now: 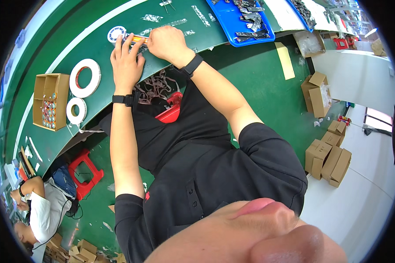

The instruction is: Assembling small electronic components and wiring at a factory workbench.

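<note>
On the green bench top lies a white round part with a blue ring (116,33), with a narrow orange-and-white piece (137,39) beside it. My left hand (127,65) rests palm down there, its fingers stretched out and spread. Its fingertips touch the near side of these parts, and the thumb stands apart. To the right, my right hand (166,43) is closed in a fist at the end of the orange piece. What those fingers hold is hidden from view. Clear plastic strips (174,23) are scattered beyond the hands.
At left are two white tape rolls (95,78) (76,111) and a cardboard box (63,111) of small cylindrical parts. A blue tray (235,40) of black pieces sits at right. A red container (174,115) is under the bench edge. Another person (46,215) works at lower left.
</note>
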### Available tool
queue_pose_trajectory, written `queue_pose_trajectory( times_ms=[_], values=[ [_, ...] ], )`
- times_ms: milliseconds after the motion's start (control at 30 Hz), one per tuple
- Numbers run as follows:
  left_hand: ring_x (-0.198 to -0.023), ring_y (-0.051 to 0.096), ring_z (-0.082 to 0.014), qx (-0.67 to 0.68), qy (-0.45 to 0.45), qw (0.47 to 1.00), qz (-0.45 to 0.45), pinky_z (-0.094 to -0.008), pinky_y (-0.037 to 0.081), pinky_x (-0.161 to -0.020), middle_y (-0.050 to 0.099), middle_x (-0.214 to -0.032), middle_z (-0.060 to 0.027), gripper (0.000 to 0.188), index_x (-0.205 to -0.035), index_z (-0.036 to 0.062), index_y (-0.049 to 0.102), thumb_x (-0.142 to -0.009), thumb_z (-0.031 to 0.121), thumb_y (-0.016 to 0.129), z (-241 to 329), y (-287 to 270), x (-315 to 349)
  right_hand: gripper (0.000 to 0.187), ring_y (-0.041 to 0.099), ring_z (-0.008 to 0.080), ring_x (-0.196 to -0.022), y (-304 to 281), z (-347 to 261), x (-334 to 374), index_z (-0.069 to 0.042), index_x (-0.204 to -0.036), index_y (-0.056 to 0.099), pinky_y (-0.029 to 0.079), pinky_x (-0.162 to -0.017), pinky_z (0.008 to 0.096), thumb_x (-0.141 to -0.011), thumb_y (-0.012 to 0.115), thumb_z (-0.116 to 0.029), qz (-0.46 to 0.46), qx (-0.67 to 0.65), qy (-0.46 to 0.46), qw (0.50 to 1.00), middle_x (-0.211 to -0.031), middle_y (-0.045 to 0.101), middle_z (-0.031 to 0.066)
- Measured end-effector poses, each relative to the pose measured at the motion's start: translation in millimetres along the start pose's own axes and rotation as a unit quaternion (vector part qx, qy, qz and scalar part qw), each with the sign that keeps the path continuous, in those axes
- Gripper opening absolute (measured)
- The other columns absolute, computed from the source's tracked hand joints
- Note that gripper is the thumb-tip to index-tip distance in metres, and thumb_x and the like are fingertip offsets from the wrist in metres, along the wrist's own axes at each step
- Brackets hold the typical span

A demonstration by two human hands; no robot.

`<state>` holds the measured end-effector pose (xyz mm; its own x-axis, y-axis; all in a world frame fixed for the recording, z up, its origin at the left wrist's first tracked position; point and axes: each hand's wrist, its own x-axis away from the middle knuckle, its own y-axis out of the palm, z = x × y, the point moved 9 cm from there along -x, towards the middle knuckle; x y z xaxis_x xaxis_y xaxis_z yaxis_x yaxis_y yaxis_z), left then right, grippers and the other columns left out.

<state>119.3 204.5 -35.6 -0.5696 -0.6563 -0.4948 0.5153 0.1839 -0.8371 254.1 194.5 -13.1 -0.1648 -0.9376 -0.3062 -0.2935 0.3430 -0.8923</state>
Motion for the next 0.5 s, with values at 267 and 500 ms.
queue_pose_trajectory(
  times_ms=[267,500],
  values=[
    [-0.151,0.033,-0.0298,0.002,0.000,1.000,-0.004,-0.0509,0.031,-0.117,0.051,-0.151,-0.0030,0.052,-0.134,0.0266,0.065,-0.084,0.011,0.068,3.2,-0.2,-1.2,0.024,0.074,0.0371,-0.075,-2.3,2.1,2.1,-0.003,-0.074,0.075,0.060,-0.069,0.0472,-0.081,0.068,-0.025,0.011,0.001,-0.003,1.000,-0.078,0.073,0.0217],
    [-0.152,0.031,-0.0312,-0.044,0.027,0.998,-0.029,-0.0548,0.024,-0.120,0.051,-0.150,-0.0005,0.058,-0.136,0.0266,0.064,-0.083,0.005,0.062,10.3,0.7,3.7,0.024,0.074,0.0380,-0.079,3.9,4.4,3.0,-0.004,-0.080,0.076,0.060,-0.074,0.0475,-0.083,0.066,-0.026,-0.055,-0.003,0.022,0.998,-0.082,0.074,0.0210]
  ],
)
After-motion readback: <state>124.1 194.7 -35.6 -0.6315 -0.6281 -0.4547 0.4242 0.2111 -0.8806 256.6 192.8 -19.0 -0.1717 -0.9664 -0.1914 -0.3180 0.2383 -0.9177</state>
